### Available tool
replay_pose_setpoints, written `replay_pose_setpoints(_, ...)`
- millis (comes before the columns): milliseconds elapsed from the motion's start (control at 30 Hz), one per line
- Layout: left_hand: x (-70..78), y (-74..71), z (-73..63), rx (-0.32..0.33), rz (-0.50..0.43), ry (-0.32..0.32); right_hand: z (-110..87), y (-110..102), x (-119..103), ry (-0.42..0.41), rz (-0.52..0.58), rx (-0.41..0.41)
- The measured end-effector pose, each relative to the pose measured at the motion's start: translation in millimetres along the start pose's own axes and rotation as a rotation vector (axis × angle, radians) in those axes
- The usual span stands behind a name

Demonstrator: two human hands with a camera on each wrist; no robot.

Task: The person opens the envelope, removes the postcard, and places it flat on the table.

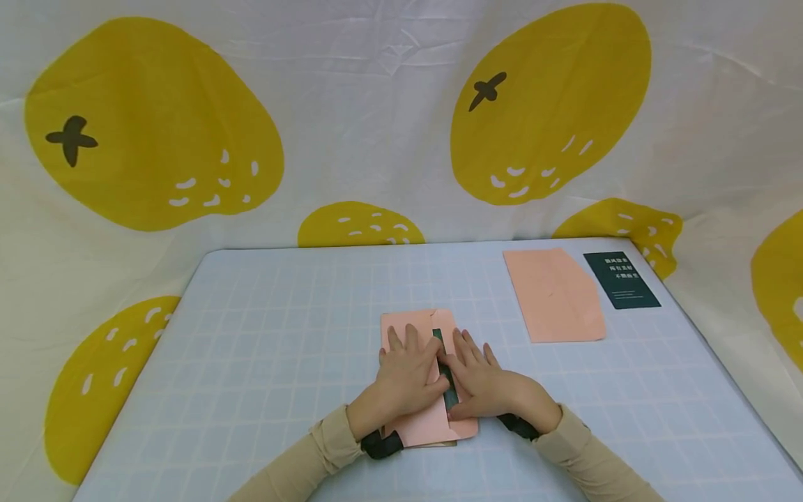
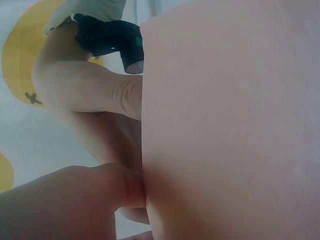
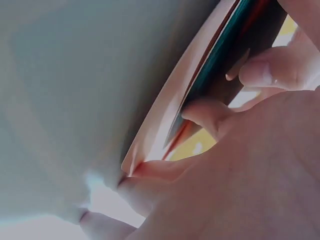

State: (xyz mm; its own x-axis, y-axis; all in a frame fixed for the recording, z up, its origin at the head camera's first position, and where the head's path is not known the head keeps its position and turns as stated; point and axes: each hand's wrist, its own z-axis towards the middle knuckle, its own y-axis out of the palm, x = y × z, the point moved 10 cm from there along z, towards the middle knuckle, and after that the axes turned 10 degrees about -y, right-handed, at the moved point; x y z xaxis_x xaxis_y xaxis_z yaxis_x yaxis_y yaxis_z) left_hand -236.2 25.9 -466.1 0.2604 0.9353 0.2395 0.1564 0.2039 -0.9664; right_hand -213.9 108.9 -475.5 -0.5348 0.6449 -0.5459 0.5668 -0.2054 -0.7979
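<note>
A pink paper sleeve (image 1: 426, 427) lies in front of me, with a dark green card (image 1: 451, 399) showing as a narrow strip along its opening. My left hand (image 1: 406, 380) rests on the left panel, fingers spread, thumb reaching over the strip. On the right side lies my right hand (image 1: 492, 389), its extended fingertips along the sleeve's right part and its thumb low beside the strip. In the left wrist view the pink panel (image 2: 230, 115) hides part of both hands. The right wrist view shows the green card's edge (image 3: 212, 60) inside the pink layers.
Another pink paper sleeve (image 1: 555, 296) lies at the back right of the pale blue gridded table (image 1: 276, 314). Beside it, near the table's right edge, is a dark green card (image 1: 622, 280) with white lettering. A curtain (image 1: 370, 125) with yellow fruit prints hangs behind.
</note>
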Motion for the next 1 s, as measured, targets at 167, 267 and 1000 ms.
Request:
replay_pose_setpoints(167, -1.4, 1.4, -1.1, 0.002, 0.014, 0.001, 0.6, 0, -1, -0.002, 0.013, 0.012)
replay_pose_setpoints(267, -1.8, 1.6, -1.2, 0.000, 0.010, 0.001, 0.1, -1, -2, -0.010, 0.024, 0.021)
replay_pose_setpoints(1000, 0.2, 4.8, -1.5, -0.001, 0.113, -0.007, -9.6, -57, 28, 0.081, 0.477, 0.365)
